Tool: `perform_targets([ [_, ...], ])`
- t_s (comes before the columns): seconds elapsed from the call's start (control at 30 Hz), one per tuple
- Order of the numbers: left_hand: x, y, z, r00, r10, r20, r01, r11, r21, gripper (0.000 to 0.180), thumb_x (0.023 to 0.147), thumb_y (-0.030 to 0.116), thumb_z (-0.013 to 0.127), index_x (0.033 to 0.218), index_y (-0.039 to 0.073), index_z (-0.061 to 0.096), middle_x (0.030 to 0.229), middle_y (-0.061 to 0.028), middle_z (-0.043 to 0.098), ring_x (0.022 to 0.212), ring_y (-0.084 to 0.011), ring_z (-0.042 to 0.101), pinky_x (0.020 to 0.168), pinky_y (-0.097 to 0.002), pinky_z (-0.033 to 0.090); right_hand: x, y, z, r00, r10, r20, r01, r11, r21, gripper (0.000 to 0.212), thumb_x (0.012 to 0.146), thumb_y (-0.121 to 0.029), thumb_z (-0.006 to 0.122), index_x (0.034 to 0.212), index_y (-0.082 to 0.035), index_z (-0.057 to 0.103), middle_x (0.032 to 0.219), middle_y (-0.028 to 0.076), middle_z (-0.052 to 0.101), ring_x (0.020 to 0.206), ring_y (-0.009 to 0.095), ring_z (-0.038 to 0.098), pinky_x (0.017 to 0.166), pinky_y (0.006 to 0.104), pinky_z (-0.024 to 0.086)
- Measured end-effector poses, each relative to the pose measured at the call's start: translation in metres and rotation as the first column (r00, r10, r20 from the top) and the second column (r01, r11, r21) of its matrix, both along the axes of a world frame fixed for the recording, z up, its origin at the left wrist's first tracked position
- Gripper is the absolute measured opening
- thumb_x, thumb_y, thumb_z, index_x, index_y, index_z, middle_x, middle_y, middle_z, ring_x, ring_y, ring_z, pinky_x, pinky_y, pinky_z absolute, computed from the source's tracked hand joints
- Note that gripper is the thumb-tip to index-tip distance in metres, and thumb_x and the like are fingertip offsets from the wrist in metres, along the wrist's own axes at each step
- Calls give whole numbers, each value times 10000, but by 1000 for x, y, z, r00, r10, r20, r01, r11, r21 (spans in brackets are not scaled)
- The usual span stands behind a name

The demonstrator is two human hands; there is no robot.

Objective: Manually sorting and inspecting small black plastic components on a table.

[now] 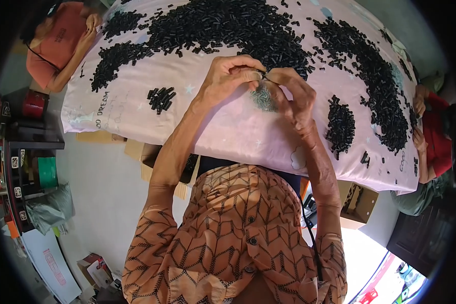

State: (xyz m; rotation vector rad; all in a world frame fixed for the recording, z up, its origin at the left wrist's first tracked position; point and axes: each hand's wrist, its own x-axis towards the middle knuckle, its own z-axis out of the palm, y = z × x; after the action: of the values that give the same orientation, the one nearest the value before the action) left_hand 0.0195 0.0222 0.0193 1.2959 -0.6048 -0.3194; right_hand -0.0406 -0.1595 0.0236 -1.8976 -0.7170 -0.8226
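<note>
My left hand (231, 76) and my right hand (293, 96) meet over the pink cloth on the table, fingertips pinched close together. A small black piece (263, 74) shows between the fingertips; its exact shape is mostly hidden by the fingers. Just beneath my hands lies a small pile of silvery-green little pieces (262, 99), too small to name. Beyond them spreads a large heap of short black cylindrical pieces (213, 23). Off to the left sits a small cluster of black pieces (161, 100), and another pile (340, 124) lies right of my right forearm.
A person in an orange shirt (61, 40) sits at the table's left; one in red (435, 131) is at the right. More black pieces (380, 96) curve along the right side. Cardboard boxes (357, 202) stand below the table edge, and a dark cabinet (23, 172) is left.
</note>
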Motion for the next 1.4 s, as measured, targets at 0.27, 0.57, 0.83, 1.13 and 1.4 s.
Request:
perform_targets([
  [0.27, 0, -1, 1, 1000, -19, 22, 20, 999, -43, 187, 825, -73, 606, 1006, -78, 656, 881, -92, 635, 701, -140, 630, 653, -242, 523, -7, 1, 4, 910, 242, -336, -93, 910, 403, 118, 804, 5, 678, 915, 42, 670, 878, 92, 645, 774, 133, 620, 667, 241, 522],
  [0.57, -3, -2, 3, 999, -34, 34, 36, 998, -60, 168, 823, -62, 604, 984, -78, 650, 865, -98, 615, 704, -149, 622, 664, -253, 523, -1, -4, -2, 896, 336, -291, -186, 879, 440, 96, 824, -5, 672, 899, 54, 660, 894, 101, 629, 701, 126, 616, 598, 231, 532],
  [0.83, -5, -2, 2, 999, -24, 26, 26, 997, -75, 153, 827, -30, 619, 972, -70, 647, 871, -100, 608, 707, -154, 620, 661, -265, 524, -3, -1, 1, 809, 426, -406, -116, 792, 600, 66, 842, 41, 631, 900, 61, 655, 854, 115, 635, 685, 147, 630, 572, 250, 548],
  [1.13, -4, -5, 1, 999, -51, -12, 49, 990, -131, 175, 821, -50, 606, 989, -61, 656, 899, -91, 614, 753, -150, 613, 684, -263, 517, -6, 3, 1, 790, 455, -412, -101, 758, 644, 44, 829, 45, 646, 872, 46, 654, 803, 96, 649, 650, 120, 609, 546, 229, 513],
  [1.4, -5, -6, -8, 971, -150, -184, 98, 959, -266, 224, 820, -58, 600, 1037, -68, 652, 863, -92, 650, 732, -140, 620, 712, -256, 523, -3, 3, -4, 938, 203, -280, -108, 941, 319, 114, 761, -13, 738, 829, -18, 647, 826, 38, 593, 692, 83, 561, 583, 216, 475],
])
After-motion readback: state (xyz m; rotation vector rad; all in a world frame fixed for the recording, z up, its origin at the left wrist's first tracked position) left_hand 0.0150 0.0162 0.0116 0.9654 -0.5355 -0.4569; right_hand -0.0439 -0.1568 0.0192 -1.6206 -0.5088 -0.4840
